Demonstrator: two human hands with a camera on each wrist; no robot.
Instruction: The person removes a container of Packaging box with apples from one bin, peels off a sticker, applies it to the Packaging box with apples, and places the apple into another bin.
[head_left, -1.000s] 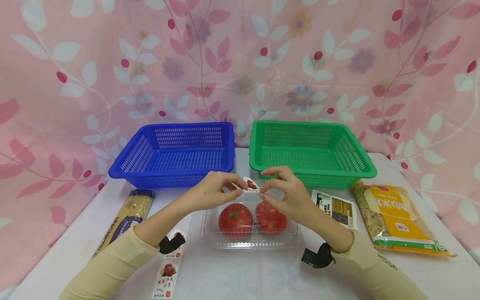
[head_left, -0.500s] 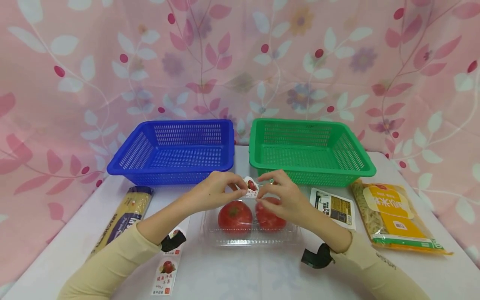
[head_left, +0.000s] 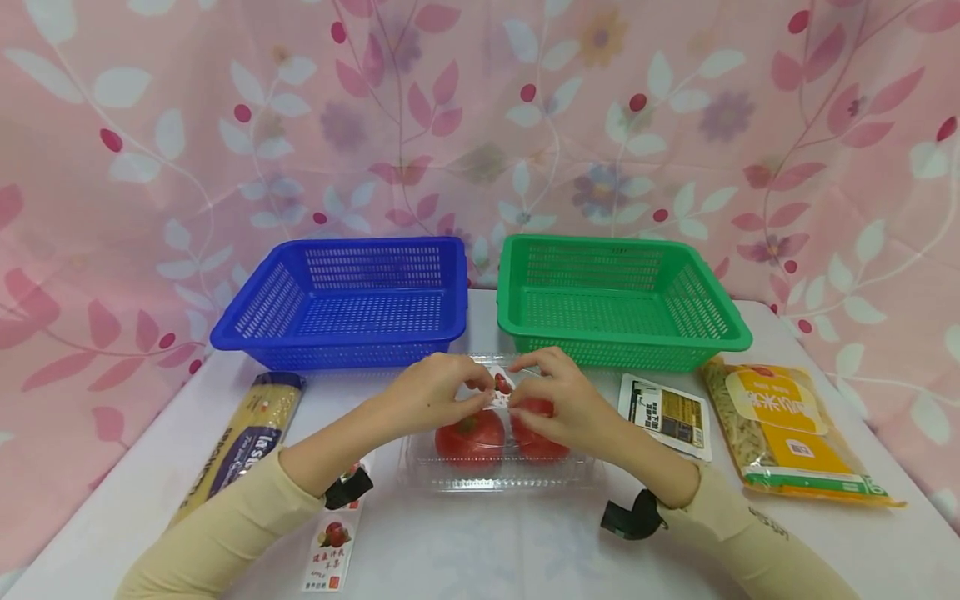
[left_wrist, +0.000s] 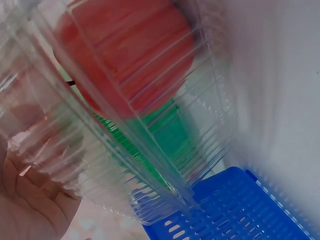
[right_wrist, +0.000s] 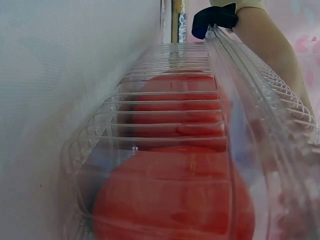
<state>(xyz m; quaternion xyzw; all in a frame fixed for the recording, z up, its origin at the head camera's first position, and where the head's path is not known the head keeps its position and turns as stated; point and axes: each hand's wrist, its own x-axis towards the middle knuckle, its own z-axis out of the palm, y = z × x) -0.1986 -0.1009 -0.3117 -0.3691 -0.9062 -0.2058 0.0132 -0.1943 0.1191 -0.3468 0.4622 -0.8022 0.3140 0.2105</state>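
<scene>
In the head view a clear plastic clamshell box stands mid-table with two red apples, one on the left and one on the right. Just over its lid is a small white sticker printed with a red apple. My left hand pinches the sticker's left edge between thumb and index finger. The right hand pinches its right edge, middle finger and thumb bent toward it. In the left wrist view the box wall fills much of the picture, with that hand partly behind it.
Behind the box stand a blue basket and a green basket. A spaghetti pack and a strip of apple stickers lie left. A flat white-and-black packet and a yellow bag lie right.
The sticker, pinched by both hands, has come down closer to the box lid and tilted to show more of its printed face. The head view has shifted slightly.
</scene>
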